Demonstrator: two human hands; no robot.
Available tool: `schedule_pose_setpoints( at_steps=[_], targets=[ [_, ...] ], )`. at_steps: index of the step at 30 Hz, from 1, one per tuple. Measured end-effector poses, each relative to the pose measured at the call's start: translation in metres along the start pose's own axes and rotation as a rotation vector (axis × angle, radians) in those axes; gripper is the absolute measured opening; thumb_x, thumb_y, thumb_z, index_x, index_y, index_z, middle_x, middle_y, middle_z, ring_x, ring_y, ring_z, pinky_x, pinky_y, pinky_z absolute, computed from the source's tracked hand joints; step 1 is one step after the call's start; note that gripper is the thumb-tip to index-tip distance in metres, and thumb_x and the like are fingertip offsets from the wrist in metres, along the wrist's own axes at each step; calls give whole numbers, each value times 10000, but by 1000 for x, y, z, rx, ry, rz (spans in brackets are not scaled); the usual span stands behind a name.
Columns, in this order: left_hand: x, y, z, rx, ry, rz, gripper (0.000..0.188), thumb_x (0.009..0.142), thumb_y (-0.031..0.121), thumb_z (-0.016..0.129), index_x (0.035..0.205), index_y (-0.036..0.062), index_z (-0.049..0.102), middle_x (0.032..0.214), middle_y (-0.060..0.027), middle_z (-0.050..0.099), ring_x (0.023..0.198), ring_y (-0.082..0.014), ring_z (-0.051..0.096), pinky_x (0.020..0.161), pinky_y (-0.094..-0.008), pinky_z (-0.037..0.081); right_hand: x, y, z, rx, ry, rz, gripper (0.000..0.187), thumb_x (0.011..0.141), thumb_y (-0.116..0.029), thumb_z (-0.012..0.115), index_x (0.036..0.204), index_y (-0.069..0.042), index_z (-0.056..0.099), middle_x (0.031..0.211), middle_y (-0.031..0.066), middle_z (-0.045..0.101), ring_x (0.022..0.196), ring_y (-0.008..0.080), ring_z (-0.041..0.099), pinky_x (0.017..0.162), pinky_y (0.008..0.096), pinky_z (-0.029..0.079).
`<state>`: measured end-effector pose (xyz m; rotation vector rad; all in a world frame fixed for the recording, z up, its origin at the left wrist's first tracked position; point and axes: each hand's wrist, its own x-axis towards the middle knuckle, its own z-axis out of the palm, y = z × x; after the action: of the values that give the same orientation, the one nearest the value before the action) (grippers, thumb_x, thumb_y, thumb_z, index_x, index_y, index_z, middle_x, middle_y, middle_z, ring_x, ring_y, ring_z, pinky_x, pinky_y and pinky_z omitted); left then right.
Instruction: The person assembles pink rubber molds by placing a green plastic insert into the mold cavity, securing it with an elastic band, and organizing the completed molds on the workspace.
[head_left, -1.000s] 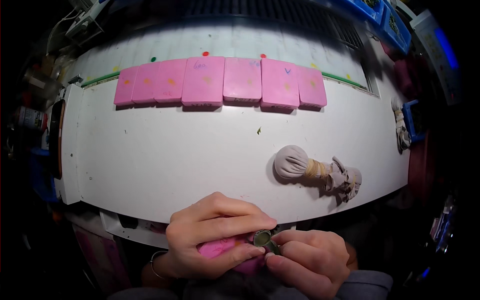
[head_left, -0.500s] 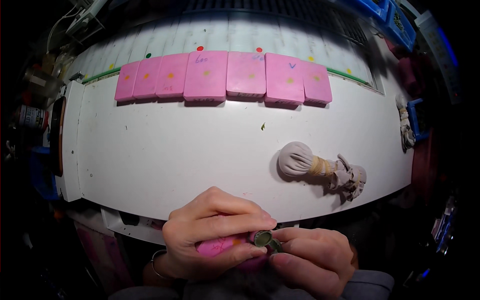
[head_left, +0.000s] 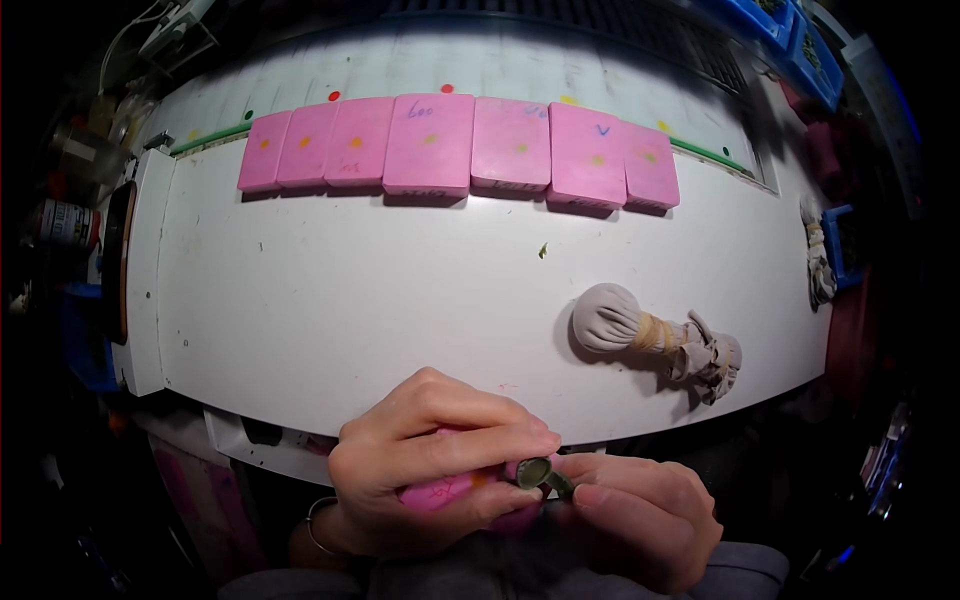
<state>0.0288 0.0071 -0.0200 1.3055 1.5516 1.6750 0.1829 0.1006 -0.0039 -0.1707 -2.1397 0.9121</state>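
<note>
My left hand is wrapped round a pink block with red marks and an orange dot, just in front of the table's near edge. At the block's right end, by my left thumb and index finger, shows a small dark green piece with a round, cup-like face and a short stem. My right hand is closed, its thumb and index finger pinching at the stem. The palm side of both hands and the underside of the block are hidden.
Several pink blocks with coloured dots stand in a row at the table's back. A cloth-wrapped dabber, tied with tan band, lies at the right. Blue trays sit far right, and an open drawer is below the table's left front.
The whole view has shifted slightly, so the table things sit further right. My right hand has moved a little right and down, with more of the green stem showing.
</note>
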Motion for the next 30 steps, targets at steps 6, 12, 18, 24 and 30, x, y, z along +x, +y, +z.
schedule_pose_setpoints(
  at_steps=[6, 12, 18, 24, 30],
  targets=[
    [-1, 3, 0, -4, 20, -73, 300, 651, 161, 805, 868, -7, 684, 809, -115, 628, 714, -184, 602, 615, -263, 490, 10, -15, -15, 32, -295, 309, 374, 736, 96, 644, 1079, 25, 511, 919, 209, 634, 748, 300, 669, 600, 328, 558],
    [-3, 1, 2, -8, -4, -124, 293, 650, 122, 812, 862, -22, 668, 808, -127, 625, 716, -180, 612, 631, -265, 499, 10, -9, -12, 39, -270, 246, 401, 718, 119, 651, 1085, 26, 519, 954, 219, 637, 800, 294, 680, 633, 312, 569],
    [-5, -1, 0, -163, -39, -203, 276, 626, -46, 749, 884, 8, 669, 862, -93, 640, 789, -190, 613, 689, -273, 496, 11, -9, -10, 20, -266, 226, 370, 718, 124, 643, 1058, 40, 524, 898, 198, 639, 767, 277, 682, 619, 311, 570],
    [-7, -4, 1, -196, -42, -226, 231, 646, -39, 748, 854, 1, 655, 855, -96, 636, 782, -181, 611, 682, -266, 488, 11, -3, 1, -58, -144, 149, 301, 704, 70, 689, 978, 45, 569, 795, 164, 636, 649, 216, 658, 561, 269, 549],
    [-6, -4, 2, -234, -32, -252, 202, 665, -33, 749, 836, 0, 646, 845, -100, 628, 768, -164, 607, 668, -265, 484, 11, -2, 3, -164, -113, 124, 251, 678, 55, 713, 908, 48, 615, 735, 139, 630, 581, 187, 623, 493, 239, 498]
  ],
)
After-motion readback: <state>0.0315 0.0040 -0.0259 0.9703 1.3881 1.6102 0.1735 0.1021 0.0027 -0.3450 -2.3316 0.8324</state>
